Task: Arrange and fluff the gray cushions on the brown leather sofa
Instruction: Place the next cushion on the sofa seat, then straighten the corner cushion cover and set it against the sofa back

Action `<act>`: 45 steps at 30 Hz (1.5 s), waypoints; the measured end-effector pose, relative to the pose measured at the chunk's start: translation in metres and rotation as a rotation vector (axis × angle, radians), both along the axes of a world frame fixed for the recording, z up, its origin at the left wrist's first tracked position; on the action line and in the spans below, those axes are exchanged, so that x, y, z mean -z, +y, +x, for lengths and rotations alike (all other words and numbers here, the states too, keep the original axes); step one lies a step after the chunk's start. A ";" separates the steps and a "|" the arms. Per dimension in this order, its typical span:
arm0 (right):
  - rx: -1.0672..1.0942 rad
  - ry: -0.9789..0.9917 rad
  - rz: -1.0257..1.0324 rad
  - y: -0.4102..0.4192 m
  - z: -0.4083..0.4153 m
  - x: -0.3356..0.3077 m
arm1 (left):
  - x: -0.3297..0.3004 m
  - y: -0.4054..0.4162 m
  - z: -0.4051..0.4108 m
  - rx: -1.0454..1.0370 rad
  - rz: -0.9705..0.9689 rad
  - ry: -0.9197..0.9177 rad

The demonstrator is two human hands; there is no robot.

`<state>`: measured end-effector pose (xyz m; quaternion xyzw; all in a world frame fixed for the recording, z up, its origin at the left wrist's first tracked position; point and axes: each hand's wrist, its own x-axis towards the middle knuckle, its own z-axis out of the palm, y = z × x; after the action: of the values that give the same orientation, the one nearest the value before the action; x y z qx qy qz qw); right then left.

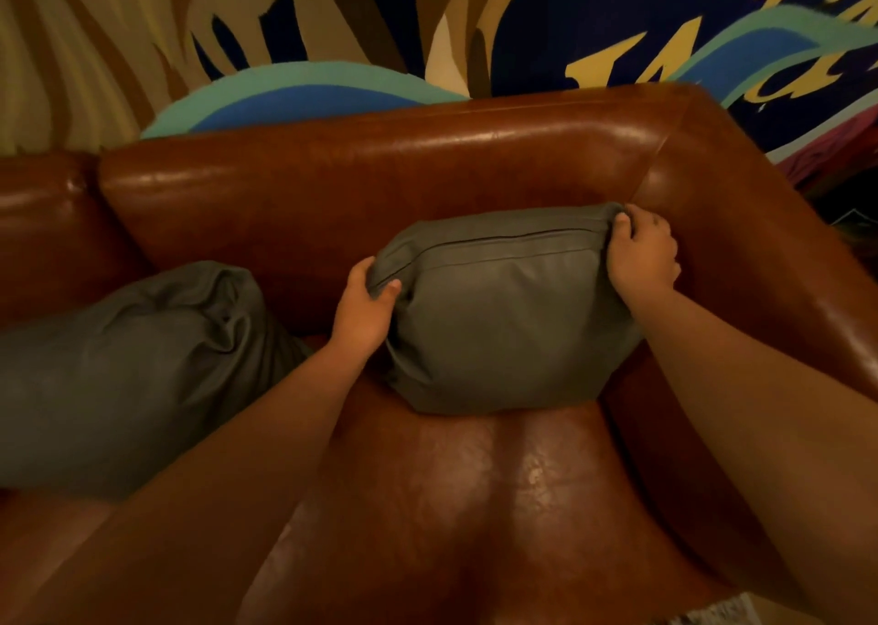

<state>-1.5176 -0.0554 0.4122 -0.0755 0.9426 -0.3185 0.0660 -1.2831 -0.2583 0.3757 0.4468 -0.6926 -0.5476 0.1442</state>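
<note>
The brown leather sofa (361,173) is filling the view, its backrest running just behind both grips and its arm rising right beside the right-hand grip, so there is hardly any room to move that way; the open seat is lying below the grips, toward the person

A second gray cushion (128,368) is slumping creased on the seat, well off to the left of the left-hand grip

The gray cushion being handled (503,320) is standing on the seat in the corner, leaning toward the backrest, its long axis stretching straight between the two grips, zipper edge uppermost

The left hand (363,313) is curling round its upper left corner and the right hand (641,256) is pinching its upper right corner; both seem equally near, so a two-handed shake or tug looks likely
</note>
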 end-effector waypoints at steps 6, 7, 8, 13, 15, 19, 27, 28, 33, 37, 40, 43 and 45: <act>-0.450 0.230 -0.122 -0.061 0.047 -0.032 | -0.047 -0.051 0.049 0.066 -0.193 -0.094; -0.507 0.245 -0.136 -0.075 0.060 -0.037 | -0.056 -0.065 0.063 0.072 -0.253 -0.109; -0.562 0.264 -0.148 -0.090 0.075 -0.041 | -0.064 -0.078 0.079 0.080 -0.321 -0.130; -0.785 0.233 -0.156 -0.162 0.159 -0.045 | -0.090 -0.139 0.170 0.093 -0.562 -0.273; -0.857 0.199 -0.149 -0.191 0.196 -0.045 | -0.090 -0.162 0.215 0.142 -0.691 -0.370; -0.982 0.143 -0.115 -0.241 0.274 -0.054 | -0.088 -0.198 0.302 0.133 -0.708 -0.467; -1.084 0.064 -0.098 -0.332 0.432 -0.050 | -0.093 -0.264 0.463 0.040 -0.645 -0.475; -1.094 0.066 -0.080 -0.339 0.447 -0.046 | -0.092 -0.270 0.479 0.033 -0.626 -0.473; -1.127 0.055 0.031 -0.372 0.512 -0.027 | -0.073 -0.300 0.547 0.021 -0.569 -0.475; -1.170 0.075 0.034 -0.404 0.548 -0.019 | -0.056 -0.321 0.574 0.015 -0.548 -0.496; -1.217 0.047 0.000 -0.429 0.564 -0.015 | -0.044 -0.339 0.588 0.050 -0.577 -0.521; -1.262 0.022 -0.014 -0.456 0.573 -0.012 | -0.040 -0.357 0.597 0.046 -0.619 -0.565; -1.267 -0.012 -0.019 -0.476 0.580 -0.011 | -0.045 -0.370 0.600 0.017 -0.637 -0.579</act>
<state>-0.9373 -0.5317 0.4236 -0.6177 0.7117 -0.2262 0.2463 -0.6833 -0.6284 0.4208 0.5095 -0.8426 -0.1597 0.0700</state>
